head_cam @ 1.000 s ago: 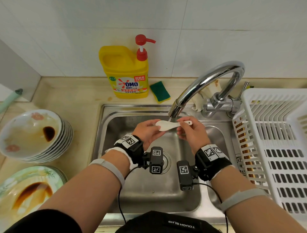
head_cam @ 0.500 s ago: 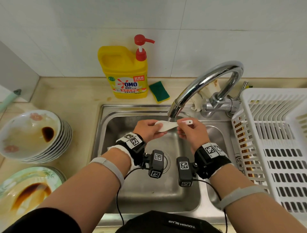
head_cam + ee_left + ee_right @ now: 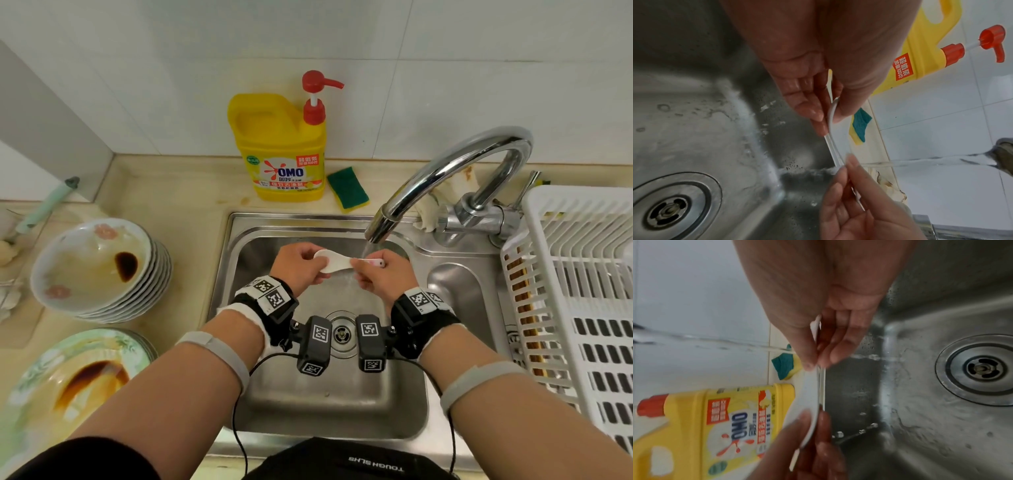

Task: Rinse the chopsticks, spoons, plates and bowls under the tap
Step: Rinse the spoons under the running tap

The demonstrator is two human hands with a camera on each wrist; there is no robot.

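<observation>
here, over the steel sink, two hands hold one white spoon between them. the left hand pinches the round scoop end with thumb and fingers, and the right hand pinches the thin handle end. the spoon is smooth and shiny, and it lies flat across the gap between the hands, just under the mouth of the curved silver tap. water runs from the tap onto the handle end, right at the right hand's fingers, and splashes down the back wall of the sink. the sink is deep with round corners, and there is open room below the hands, down to the one round drain. on the bench to the left, near the sink edge, sits a stack of bowls with brown sauce in the top one, and in front of it a stack of plates with brown sauce too. behind the sink stand one yellow soap bottle with a red pump and one green and yellow sponge. a white plastic rack with many slots sits at the right edge of the sink, close to the right arm.
</observation>
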